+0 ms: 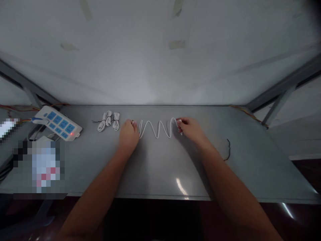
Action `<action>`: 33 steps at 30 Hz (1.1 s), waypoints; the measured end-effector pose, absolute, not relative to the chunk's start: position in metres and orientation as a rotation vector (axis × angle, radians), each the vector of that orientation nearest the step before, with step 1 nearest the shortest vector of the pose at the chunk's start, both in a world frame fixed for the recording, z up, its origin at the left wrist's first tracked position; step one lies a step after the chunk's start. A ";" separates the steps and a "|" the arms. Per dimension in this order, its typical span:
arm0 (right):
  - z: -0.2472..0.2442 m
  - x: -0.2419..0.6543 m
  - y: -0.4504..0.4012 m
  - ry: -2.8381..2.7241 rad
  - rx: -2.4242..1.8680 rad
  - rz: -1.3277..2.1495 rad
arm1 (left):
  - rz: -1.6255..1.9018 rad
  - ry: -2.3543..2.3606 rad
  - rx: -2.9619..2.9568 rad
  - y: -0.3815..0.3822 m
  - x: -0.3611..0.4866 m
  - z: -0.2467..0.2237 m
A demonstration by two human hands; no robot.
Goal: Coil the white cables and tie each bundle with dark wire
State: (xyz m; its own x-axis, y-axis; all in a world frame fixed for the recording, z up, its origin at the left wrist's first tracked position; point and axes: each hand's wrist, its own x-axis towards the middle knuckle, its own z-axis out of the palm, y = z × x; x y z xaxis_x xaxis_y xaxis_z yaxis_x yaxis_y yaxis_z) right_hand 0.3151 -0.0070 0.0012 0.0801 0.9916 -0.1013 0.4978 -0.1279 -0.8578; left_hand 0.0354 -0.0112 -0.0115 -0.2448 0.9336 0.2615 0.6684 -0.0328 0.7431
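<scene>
Fingers (185, 121): pinched at both ends of the white cable (157, 137); thumb against fingertips on the right hand (192, 130), curled shut around the end on the left hand (128, 137).
White cable: between the two hands, just above or on the table (160, 167); which of these, I cannot tell.
Cable ends: mostly covered by the grip, so the plugs are hard to make out.
Done: one cable is free of any tie and drawn out of its coil, judging by its open waves.
Left: the waves are deep, so straightening looks only partly done; three white bundles (116, 121), just beyond the left hand, are bound with dark ties.
Loose dark tie (229, 150): beside the right forearm, perhaps off this cable.
Power strip (61, 123): well to the left, red light lit.
Wall (150, 67): behind the table, with bits of tape on it.
</scene>
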 end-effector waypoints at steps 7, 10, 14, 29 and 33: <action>0.001 0.297 -0.014 -1.358 -1.562 1.282 | 0.849 1.787 1.979 -0.017 0.050 -0.021; 0.005 0.288 -0.020 -1.335 -1.562 1.377 | 0.646 1.654 2.098 -0.022 0.054 -0.020; 0.006 0.276 -0.026 -1.386 -1.544 1.444 | 0.640 1.474 2.168 -0.023 0.058 -0.021; 0.008 0.265 -0.030 -1.082 -0.960 1.724 | 0.916 1.017 1.443 -0.033 0.068 -0.005; 0.008 0.262 -0.028 -0.964 -0.930 1.665 | 0.871 0.925 1.307 -0.038 0.072 -0.003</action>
State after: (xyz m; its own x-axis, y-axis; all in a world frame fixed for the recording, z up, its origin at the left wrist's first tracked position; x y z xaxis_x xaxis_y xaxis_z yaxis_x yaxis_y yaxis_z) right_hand 0.2620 -0.0284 0.0079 -0.2451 0.9593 -0.1402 -0.3561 -0.2236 -0.9073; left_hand 0.0724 -0.0380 -0.0031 0.3929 0.9174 -0.0632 -0.0085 0.0724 0.9973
